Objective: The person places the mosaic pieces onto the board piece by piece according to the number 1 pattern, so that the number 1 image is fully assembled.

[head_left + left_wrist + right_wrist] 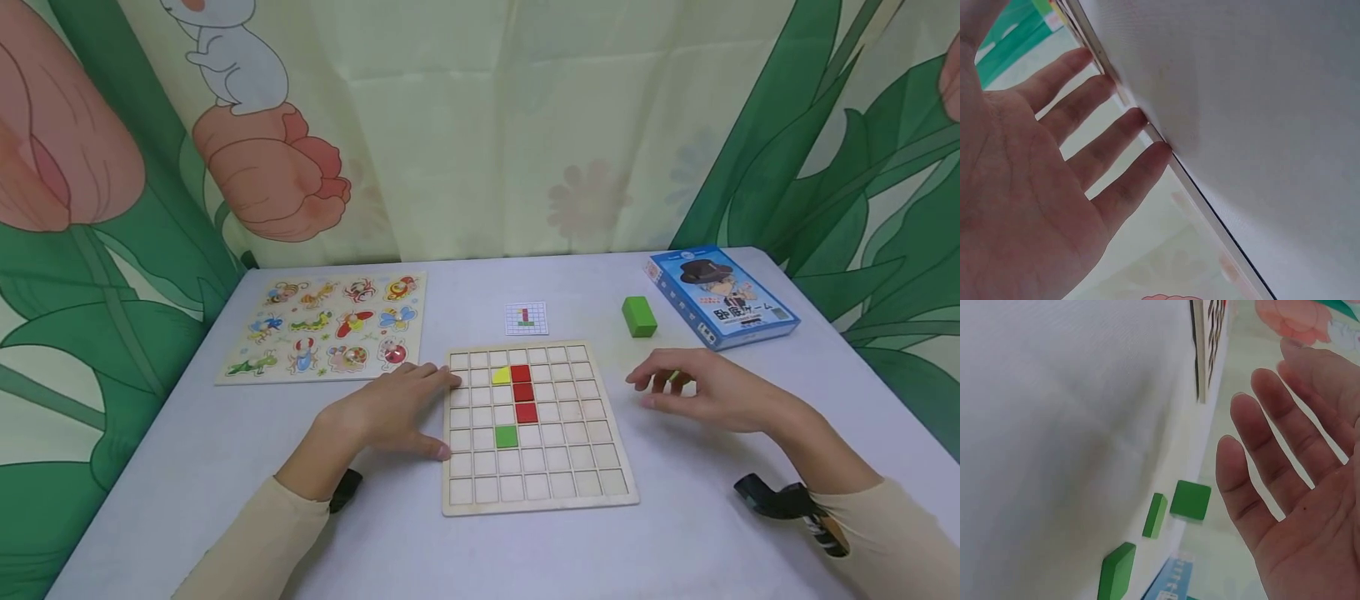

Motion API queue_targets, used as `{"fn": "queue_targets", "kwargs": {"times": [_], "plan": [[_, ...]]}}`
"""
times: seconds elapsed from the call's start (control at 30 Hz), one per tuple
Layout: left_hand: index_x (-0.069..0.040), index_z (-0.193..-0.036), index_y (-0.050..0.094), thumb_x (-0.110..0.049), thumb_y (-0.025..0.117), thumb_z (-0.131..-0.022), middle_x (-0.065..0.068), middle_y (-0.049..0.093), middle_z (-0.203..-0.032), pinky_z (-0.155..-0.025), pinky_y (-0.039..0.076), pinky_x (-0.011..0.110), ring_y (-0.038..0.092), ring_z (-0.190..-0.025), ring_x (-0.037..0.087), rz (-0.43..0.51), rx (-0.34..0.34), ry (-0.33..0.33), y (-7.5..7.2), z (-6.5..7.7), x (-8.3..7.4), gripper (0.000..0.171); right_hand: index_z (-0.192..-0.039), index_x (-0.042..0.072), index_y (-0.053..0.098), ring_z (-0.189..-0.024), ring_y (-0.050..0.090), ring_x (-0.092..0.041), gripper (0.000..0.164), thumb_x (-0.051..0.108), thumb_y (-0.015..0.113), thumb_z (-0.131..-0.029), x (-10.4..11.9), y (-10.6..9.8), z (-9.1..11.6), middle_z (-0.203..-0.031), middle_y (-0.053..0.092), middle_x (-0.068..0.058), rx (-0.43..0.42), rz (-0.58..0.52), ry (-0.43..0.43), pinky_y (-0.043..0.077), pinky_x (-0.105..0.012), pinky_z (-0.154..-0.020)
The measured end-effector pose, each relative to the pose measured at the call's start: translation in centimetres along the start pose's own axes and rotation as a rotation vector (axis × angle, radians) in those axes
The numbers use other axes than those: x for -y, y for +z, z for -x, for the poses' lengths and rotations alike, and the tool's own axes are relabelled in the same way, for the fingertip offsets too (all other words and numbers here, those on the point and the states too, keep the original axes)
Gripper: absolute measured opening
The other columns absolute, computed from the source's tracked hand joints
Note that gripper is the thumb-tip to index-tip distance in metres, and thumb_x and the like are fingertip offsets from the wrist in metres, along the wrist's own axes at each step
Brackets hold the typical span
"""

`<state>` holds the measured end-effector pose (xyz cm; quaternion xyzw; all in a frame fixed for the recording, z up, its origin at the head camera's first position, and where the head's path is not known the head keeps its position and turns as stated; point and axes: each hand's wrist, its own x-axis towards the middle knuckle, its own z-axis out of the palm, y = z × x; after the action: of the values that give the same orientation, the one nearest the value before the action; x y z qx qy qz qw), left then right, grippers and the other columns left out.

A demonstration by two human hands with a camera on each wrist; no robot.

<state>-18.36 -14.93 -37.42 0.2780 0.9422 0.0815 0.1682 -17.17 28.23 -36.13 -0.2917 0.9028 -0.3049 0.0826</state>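
A wooden grid board [540,505] lies in the middle of the white table. In its cells sit a yellow piece [501,377] with one rounded corner, a column of red squares [522,392] and a green square [506,437]. Thumb and fingertips of my left hand [390,408] rest at the board's left edge, fingers spread. To the right of the board my right hand [712,390] hovers with loosely bent fingers, holding nothing. Partly hidden beneath it is a green piece [678,382]. Green pieces [1190,500] also show beyond the fingers in the right wrist view.
Behind the board lies a small pattern card [527,318]. A green block [639,317] stands near a blue game box [723,296] at the back right. An insect picture board [326,327] is at the back left. A printed curtain [525,125] hangs behind the table.
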Motion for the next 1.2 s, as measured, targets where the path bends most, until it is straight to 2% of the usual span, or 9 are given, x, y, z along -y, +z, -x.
{"fn": "queue_targets", "kwargs": {"times": [0.23, 0.57, 0.8, 1.2], "plan": [[-0.027, -0.153, 0.044, -0.061, 0.085, -0.075, -0.001, 0.048, -0.153, -0.116, 0.040, 0.050, 0.043, -0.143, 0.026, 0.004, 0.005, 0.000, 0.0, 0.0, 0.1, 0.094, -0.119, 0.021, 0.071, -0.092, 0.062, -0.006, 0.026, 0.019, 0.077, -0.094, -1.0, -0.2, 1.0, -0.107, 0.071, 0.011, -0.038, 0.013, 0.007, 0.056, -0.023, -0.077], [-0.028, -0.152, 0.045, -0.060, 0.086, -0.075, -0.001, 0.048, -0.153, -0.115, 0.041, 0.051, 0.044, -0.142, 0.027, 0.007, 0.015, -0.024, 0.1, 0.1, 0.1, 0.093, -0.116, 0.022, 0.072, -0.093, 0.062, -0.005, 0.025, 0.023, 0.079, -0.092, -2.4, -0.5, 2.4, -0.111, 0.072, 0.009, -0.050, 0.047, 0.040, 0.057, -0.025, -0.080], [-0.029, -0.153, 0.045, -0.061, 0.085, -0.075, -0.003, 0.047, -0.153, -0.116, 0.040, 0.049, 0.043, -0.143, 0.025, 0.003, 0.001, -0.003, 0.1, 0.0, 0.1, 0.093, -0.115, 0.022, 0.073, -0.094, 0.063, -0.009, 0.029, 0.026, 0.083, -0.088, -2.9, -1.3, 3.5, -0.110, 0.071, 0.009, -0.075, 0.102, 0.062, 0.057, -0.024, -0.078], [-0.027, -0.152, 0.046, -0.060, 0.086, -0.074, -0.001, 0.049, -0.151, -0.114, 0.041, 0.050, 0.045, -0.140, 0.026, -0.003, -0.004, -0.010, 0.0, 0.0, 0.0, 0.094, -0.120, 0.025, 0.071, -0.102, 0.062, -0.005, 0.041, 0.031, 0.087, -0.083, -4.2, -2.4, 4.8, -0.114, 0.070, 0.011, -0.013, 0.148, 0.167, 0.055, -0.025, -0.082]]}}
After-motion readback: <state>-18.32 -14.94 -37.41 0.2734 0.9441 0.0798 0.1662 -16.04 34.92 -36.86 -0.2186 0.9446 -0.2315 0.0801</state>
